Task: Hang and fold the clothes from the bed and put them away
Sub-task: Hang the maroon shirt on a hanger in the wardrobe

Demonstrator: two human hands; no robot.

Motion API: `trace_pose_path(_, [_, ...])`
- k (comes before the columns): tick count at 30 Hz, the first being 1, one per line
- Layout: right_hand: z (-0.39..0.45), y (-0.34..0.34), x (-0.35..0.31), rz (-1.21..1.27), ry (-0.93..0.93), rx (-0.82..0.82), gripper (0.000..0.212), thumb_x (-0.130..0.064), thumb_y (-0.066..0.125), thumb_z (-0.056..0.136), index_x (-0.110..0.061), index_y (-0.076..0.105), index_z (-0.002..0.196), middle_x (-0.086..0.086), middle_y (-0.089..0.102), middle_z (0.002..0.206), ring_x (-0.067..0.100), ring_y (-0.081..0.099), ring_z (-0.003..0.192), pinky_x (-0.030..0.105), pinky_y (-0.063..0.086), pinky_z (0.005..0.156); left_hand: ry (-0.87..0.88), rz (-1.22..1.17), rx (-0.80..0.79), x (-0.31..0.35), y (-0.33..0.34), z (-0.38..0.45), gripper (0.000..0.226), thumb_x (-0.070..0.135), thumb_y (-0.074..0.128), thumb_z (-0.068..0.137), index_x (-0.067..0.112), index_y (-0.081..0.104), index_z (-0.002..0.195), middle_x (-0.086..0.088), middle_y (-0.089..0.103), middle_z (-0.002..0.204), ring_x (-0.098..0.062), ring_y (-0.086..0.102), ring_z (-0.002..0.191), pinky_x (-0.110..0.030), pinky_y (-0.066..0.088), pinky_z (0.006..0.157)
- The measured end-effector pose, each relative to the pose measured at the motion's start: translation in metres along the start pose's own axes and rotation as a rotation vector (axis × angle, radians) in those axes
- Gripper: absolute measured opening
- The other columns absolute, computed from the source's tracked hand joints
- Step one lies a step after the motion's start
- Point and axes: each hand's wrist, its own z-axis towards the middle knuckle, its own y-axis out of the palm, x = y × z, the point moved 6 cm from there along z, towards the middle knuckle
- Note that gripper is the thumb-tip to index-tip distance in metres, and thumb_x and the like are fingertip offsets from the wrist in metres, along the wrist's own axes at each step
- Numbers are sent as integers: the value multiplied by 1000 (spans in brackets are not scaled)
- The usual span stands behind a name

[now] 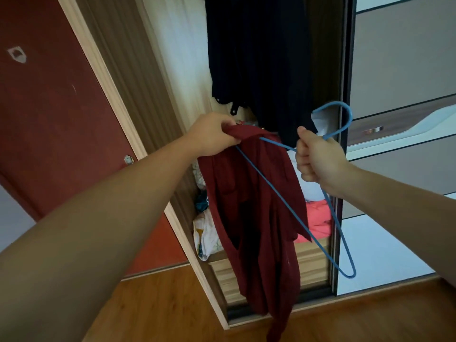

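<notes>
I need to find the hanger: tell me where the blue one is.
In the head view, the blue hanger sits right of centre, gripped by the right hand, one end tucked into the maroon garment before the open wardrobe.

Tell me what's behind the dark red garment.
Behind the dark red garment sit piled clothes: white at left, coral at right. The middle is covered.

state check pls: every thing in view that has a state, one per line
left hand: grips the top of the red garment
right hand: grip on the hanger just below its hook
red garment: hangs loose, one hanger end inside it, not fully on
hanger: tilted, hook up, not on a rail
wardrobe: open
dark clothes: hanging inside
clothes pile: unfolded, on the wardrobe's lower shelf
red door: closed
</notes>
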Motion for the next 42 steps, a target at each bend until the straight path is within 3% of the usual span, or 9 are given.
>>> trace_pose_path(3, [-2, 13, 3, -90, 35, -64, 55, -39, 42, 101, -22, 32, 49, -6, 26, 40, 10, 20, 35, 14, 17, 37, 34, -191, 123, 22, -6, 3, 13, 9, 68, 86, 22, 67, 81, 15, 60, 71, 11, 55, 60, -7, 39, 61])
trace_pose_path(10, [-9, 26, 30, -472, 222, -196, 48, -43, 41, 100, -23, 34, 57, -6, 30, 41, 8, 20, 30, 11, 16, 37, 67, -340, 166, 44, -6, 6, 19, 2, 60, 89, 19, 69, 87, 12, 65, 79, 4, 59, 73, -10, 48, 71])
trace_pose_path(14, [-9, 27, 13, -223, 55, -161, 53, -41, 40, 100, -23, 29, 52, -4, 23, 46, 10, 16, 37, 14, 12, 40, 3, -385, 22, 37, 6, -2, 16, 5, 60, 92, 15, 69, 99, 21, 64, 76, 12, 58, 69, -15, 46, 85])
trace_pose_path(18, [-11, 25, -3, 13, -96, -103, 62, -36, 39, 102, -23, 31, 42, -4, 23, 43, 11, 16, 38, 16, 14, 38, 25, -301, -230, 51, 13, -14, 25, 9, 67, 89, 20, 66, 112, 9, 69, 94, 8, 62, 77, -7, 46, 68])
trace_pose_path(24, [-9, 19, -7, -36, -105, -98, 59, -39, 39, 101, -21, 29, 45, 0, 24, 47, 12, 18, 39, 19, 16, 38, 80, -69, -404, 66, 4, -20, 40, 17, 72, 85, 31, 59, 121, 5, 70, 91, -12, 69, 82, -25, 54, 78])
trace_pose_path(27, [-9, 20, -15, -129, -134, -108, 57, -42, 37, 102, -20, 31, 49, 2, 24, 49, 14, 19, 39, 19, 16, 38, 171, 196, -356, 71, 6, -18, 24, 25, 68, 88, 23, 67, 112, 12, 63, 82, -8, 62, 79, -11, 44, 63])
trace_pose_path(33, [-7, 16, -32, -85, -207, -63, 43, -39, 41, 102, -20, 34, 63, -10, 28, 39, 7, 25, 34, 20, 18, 41, 282, 259, -330, 69, 28, -20, 22, 34, 57, 96, 16, 67, 92, -1, 65, 88, -14, 57, 81, -26, 40, 71])
trace_pose_path(38, [-11, -4, -25, -615, -652, 295, 33, -38, 69, 83, -17, 51, 101, -2, 47, 98, 12, 48, 85, 26, 40, 74, 295, 230, -149, 52, 26, -17, 26, 27, 55, 99, 9, 71, 106, -7, 71, 96, -20, 62, 89, -32, 43, 78])
trace_pose_path(42, [-43, 11, 15, -1225, -1157, 174, 21, -35, 59, 79, -14, 59, 82, 4, 53, 80, 26, 54, 70, 38, 37, 70, 165, 241, -12, 31, 17, -13, 31, 32, 50, 100, 11, 70, 109, -7, 68, 97, -22, 61, 93, -32, 44, 78])
